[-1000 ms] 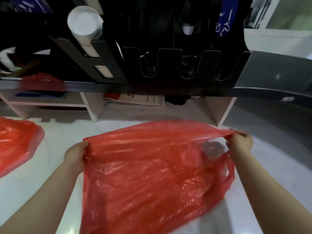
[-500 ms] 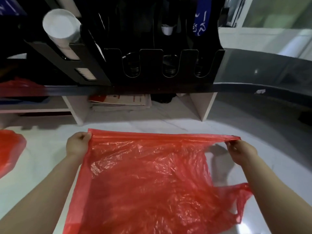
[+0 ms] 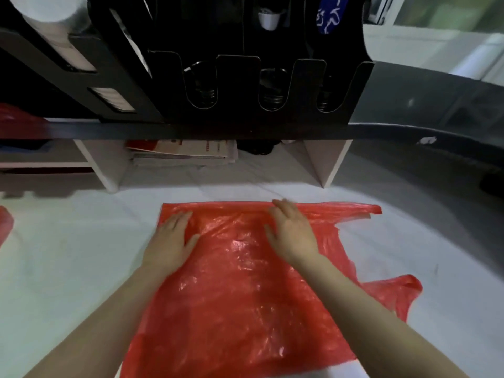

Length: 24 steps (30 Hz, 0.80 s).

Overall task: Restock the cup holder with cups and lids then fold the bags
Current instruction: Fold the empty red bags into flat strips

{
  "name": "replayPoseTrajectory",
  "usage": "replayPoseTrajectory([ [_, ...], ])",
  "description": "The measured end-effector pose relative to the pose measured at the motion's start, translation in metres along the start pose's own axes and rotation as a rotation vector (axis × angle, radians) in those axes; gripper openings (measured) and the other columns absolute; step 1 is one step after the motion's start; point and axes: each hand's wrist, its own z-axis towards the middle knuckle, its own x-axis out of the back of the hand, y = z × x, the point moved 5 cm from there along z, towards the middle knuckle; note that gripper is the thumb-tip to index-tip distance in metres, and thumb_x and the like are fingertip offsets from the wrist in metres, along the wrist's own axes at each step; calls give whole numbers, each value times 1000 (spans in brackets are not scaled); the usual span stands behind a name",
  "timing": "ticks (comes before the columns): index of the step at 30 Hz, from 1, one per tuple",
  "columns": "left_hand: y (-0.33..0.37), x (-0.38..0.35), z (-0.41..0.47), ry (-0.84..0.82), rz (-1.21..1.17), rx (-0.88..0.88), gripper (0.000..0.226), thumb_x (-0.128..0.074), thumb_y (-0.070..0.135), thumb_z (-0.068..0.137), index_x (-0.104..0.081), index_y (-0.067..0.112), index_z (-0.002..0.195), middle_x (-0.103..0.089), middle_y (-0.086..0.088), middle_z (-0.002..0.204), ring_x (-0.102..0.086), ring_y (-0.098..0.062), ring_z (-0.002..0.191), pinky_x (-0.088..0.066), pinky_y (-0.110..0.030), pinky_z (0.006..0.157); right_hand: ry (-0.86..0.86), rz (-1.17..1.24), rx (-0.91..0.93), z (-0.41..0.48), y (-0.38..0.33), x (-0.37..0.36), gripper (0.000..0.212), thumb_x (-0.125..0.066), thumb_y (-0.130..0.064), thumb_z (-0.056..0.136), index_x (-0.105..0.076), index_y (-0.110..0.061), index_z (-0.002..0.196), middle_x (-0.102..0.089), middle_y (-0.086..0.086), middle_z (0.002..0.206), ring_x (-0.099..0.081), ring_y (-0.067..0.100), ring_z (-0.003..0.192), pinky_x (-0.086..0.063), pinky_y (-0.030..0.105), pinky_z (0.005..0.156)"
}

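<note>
Red plastic now lies spread flat under your palms — half a second ago you were holding the bag point(image 3: 240, 290) up by its top corners, stretched taut between two pinches. Both pinches are gone. Your left hand point(image 3: 170, 241) rests palm-down on the bag's far-left part, fingers point(image 3: 178, 218) extended and released, gripping nothing. Your right hand point(image 3: 293, 233) presses flat near the bag's far edge, its fingers likewise straight and loose, slightly blurred at the tips.

On the white tabletop point(image 3: 68, 255) the bag's far edge runs straight across, parallel to the shelf front. One handle loop point(image 3: 354, 210) stretches out to the right along that edge; the other point(image 3: 401, 291) curls up off the surface at the near right. The left edge of the bag slants toward you and passes under your left forearm.

Bare tabletop lies open to the left of the bag and beyond its far edge. A second red bag point(image 3: 5, 223) peeks in at the far left margin, well apart.

Beyond, under the dark shelf point(image 3: 191, 130), sits a stack of papers point(image 3: 185, 152). On the shelf stands the black cup holder point(image 3: 259, 85) — lids show in its three front slots, and a column of white cups point(image 3: 51, 25) leans in its left side.
</note>
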Motion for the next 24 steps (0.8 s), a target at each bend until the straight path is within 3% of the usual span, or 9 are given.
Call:
replayPoseTrajectory([
  [3,-10,-25,-4,-118,136,37,95,-17,75,82,14,16,150,-1,-8,160,1,-21,148,-3,-38,120,-166,-89,-9,12,-2,-39,59,-35,-54,95,-28,-29,148,-16,4,160,-6,27,147,-3,50,117],
  [6,-22,-31,-2,-144,229,63,96,3,86,70,27,29,143,11,-5,160,12,-24,146,5,-40,119,-341,-153,-162,12,32,-67,69,-22,-71,89,-6,-43,150,9,0,161,14,30,146,12,57,111],
  [8,-28,-33,1,-168,249,75,94,3,86,67,23,36,144,13,-4,160,15,-26,146,6,-41,118,-367,-198,-239,8,55,-72,72,-20,-75,85,-2,-47,149,14,4,160,16,31,145,12,58,112],
  [12,-30,-35,3,-180,271,70,91,3,86,67,19,41,144,15,-2,159,18,-26,145,8,-41,117,-257,-210,-464,8,95,-58,77,-14,-80,81,-6,-44,149,9,19,159,11,36,145,7,54,115],
  [15,-29,-33,2,-186,259,81,89,2,87,68,22,43,142,17,-1,159,19,-25,145,9,-41,117,-218,-186,-615,7,122,-47,77,-12,-79,82,-6,-43,150,10,18,158,12,35,146,5,53,115],
  [22,-24,-27,6,-263,331,118,93,-8,84,73,19,35,147,18,-5,158,18,-28,145,6,-47,118,-295,-201,-669,15,121,-35,79,-18,-72,88,3,-31,152,14,23,157,17,39,144,8,61,113],
  [24,-14,-16,6,-202,370,131,91,-16,78,80,20,28,148,22,-7,157,22,-27,144,10,-49,117,-209,-244,-577,15,96,-22,82,-24,-69,90,5,-25,152,14,24,156,19,41,142,10,63,110],
])
